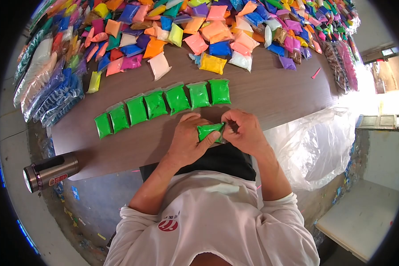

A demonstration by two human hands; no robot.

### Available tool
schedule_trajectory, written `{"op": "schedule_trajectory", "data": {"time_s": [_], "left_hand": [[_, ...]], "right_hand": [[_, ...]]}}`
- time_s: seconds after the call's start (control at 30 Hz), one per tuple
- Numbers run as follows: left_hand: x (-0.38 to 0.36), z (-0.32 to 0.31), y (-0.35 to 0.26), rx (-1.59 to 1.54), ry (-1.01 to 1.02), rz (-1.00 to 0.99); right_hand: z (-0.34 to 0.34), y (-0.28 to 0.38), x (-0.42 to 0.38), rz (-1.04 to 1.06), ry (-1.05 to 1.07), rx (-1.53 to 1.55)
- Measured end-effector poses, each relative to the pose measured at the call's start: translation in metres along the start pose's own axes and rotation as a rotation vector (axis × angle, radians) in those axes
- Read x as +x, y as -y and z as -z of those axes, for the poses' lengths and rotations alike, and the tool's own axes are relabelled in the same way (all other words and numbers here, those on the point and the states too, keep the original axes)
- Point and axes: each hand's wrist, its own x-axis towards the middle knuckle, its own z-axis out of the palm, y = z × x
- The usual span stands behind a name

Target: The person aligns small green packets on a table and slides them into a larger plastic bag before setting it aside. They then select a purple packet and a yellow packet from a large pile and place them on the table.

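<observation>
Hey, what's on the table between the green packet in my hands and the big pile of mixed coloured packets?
In the head view, a row of seven green packets lies between the held green packet and the mixed pile, then a strip of bare brown table.

brown table [275, 95]: bare at centre and right.
row of seven green packets [164, 103]: laid side by side on the table, curving from near left to far right, neighbours touching or almost so.
heap of mixed colour packets [199, 26]: along the far edge; orange, pink, blue, purple, yellow and white, piled loosely.
yellow packet [212, 63] and white packet [158, 66]: lying at the heap's near fringe.
stacked clear bags of blue and white packets [48, 88]: at the far left edge.
metal flask [49, 171]: on its side at the near left corner.
clear plastic bag [317, 146]: hanging off the right edge.
pink scrap [316, 72]: far right, alone.
</observation>
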Motion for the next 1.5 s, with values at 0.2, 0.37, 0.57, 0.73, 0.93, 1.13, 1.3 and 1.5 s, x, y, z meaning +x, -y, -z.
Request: {"op": "schedule_trajectory", "data": {"time_s": [0.2,0.37,0.57,0.73,0.93,1.13,1.3,1.5], "left_hand": [[0.003,0.0,-0.004,0.076,0.032,0.017],[0.003,-0.002,-0.004,0.062,-0.013,0.02],[-0.003,0.005,0.002,-0.056,-0.013,0.029],[-0.001,0.0,-0.001,-0.086,-0.075,0.032],[-0.003,0.0,0.001,-0.028,-0.075,0.05],[-0.002,0.002,-0.002,-0.175,-0.111,0.039],[-0.001,0.004,-0.004,-0.049,-0.015,0.017],[0.0,-0.001,-0.006,0.007,-0.049,0.006]], "right_hand": [[0.001,-0.005,0.001,0.111,-0.04,-0.191],[0.006,-0.01,-0.002,0.183,-0.152,-0.302],[0.087,-0.05,-0.027,-0.275,-0.584,-0.115],[0.097,-0.046,-0.062,-0.423,-0.598,0.145],[0.003,0.001,-0.063,-0.388,-0.198,0.74],[-0.044,0.022,-0.042,-0.346,-0.093,0.831],[-0.013,0.01,-0.033,-0.411,-0.287,0.766],[0.076,-0.028,0.005,-0.166,-0.277,-0.028]]}}
